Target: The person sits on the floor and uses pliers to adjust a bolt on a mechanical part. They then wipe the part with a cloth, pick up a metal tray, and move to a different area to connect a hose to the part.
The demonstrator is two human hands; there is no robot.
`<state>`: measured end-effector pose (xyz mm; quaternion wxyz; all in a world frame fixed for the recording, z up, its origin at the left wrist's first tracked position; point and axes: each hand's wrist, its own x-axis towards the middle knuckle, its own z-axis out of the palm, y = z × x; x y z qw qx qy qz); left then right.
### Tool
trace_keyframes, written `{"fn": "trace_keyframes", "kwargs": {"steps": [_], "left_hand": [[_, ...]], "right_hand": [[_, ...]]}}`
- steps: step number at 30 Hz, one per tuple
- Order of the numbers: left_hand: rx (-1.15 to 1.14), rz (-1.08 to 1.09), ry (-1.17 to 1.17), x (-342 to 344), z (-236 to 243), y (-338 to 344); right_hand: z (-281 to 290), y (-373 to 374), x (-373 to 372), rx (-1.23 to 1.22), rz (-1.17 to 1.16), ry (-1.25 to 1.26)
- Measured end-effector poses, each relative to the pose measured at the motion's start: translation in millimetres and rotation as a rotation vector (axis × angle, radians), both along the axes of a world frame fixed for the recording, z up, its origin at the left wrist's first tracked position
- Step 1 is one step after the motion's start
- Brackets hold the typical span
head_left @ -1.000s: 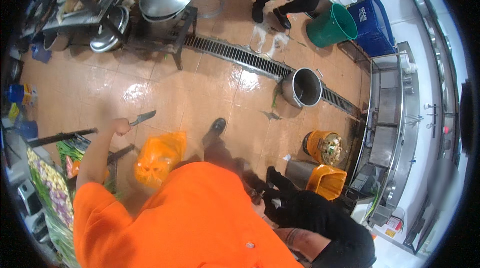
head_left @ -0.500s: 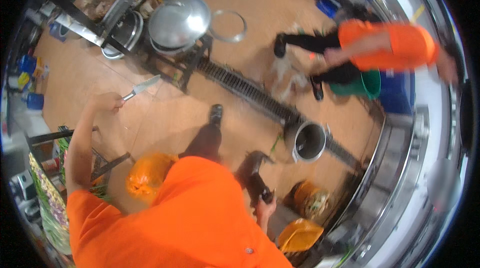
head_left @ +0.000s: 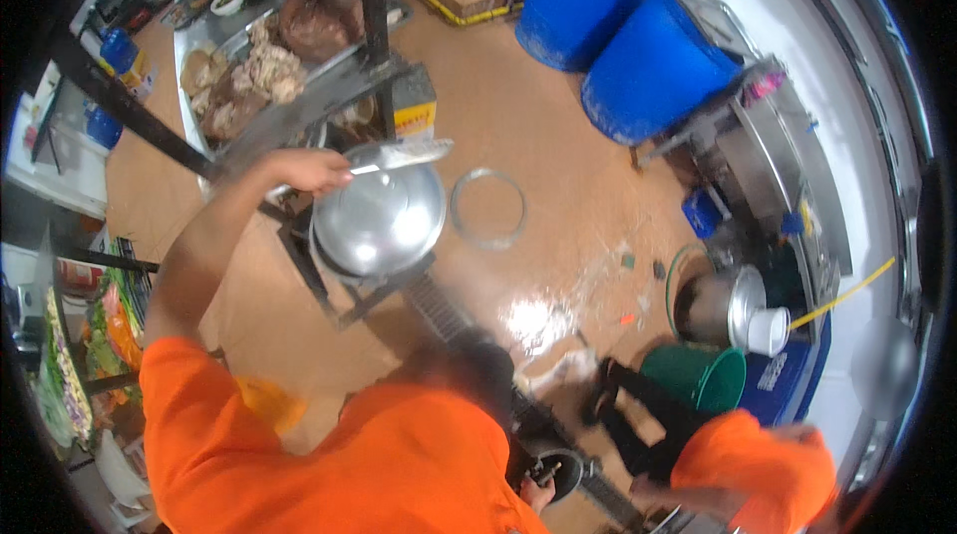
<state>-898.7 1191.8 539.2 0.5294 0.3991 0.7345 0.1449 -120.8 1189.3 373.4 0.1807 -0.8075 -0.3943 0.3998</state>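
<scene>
The left hand (head_left: 311, 171) is raised out over the domed steel lid (head_left: 379, 220) on its dark stand (head_left: 329, 285), fingers (head_left: 334, 167) wrapped tight round the handle of a broad cleaver (head_left: 404, 155) whose blade lies flat just above the lid's far rim, so the step in hand looks like carrying the blade across the kitchen, beside the steel tray of meat pieces (head_left: 249, 85). The right hand (head_left: 538, 489) is low at the lower edge near a dark round pot (head_left: 563, 474), and it seems to pinch something small and dark, though I cannot tell what. A steady, level blade and a firm grip seem called for, with a co-worker in orange (head_left: 748, 474) close by on the wet floor (head_left: 558, 235).
</scene>
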Motion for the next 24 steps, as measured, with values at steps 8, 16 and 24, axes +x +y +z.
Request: {"fn": "trace_keyframes", "kwargs": {"steps": [8, 16, 24], "left_hand": [[0.017, 0.023, -0.130, -43.7, -70.9, 162.6], [-0.132, 0.317, -0.163, -64.1, -92.2, 187.1], [0.014, 0.946, -0.430, -126.7, -106.5, 290.1]], "right_hand": [[-124.5, 257.9, -19.2, 0.377, 0.391, -0.081], [-84.2, 510.7, -204.0, 0.092, 0.587, -0.095], [4.4, 717.7, -433.2, 0.100, 0.682, 0.122]]}}
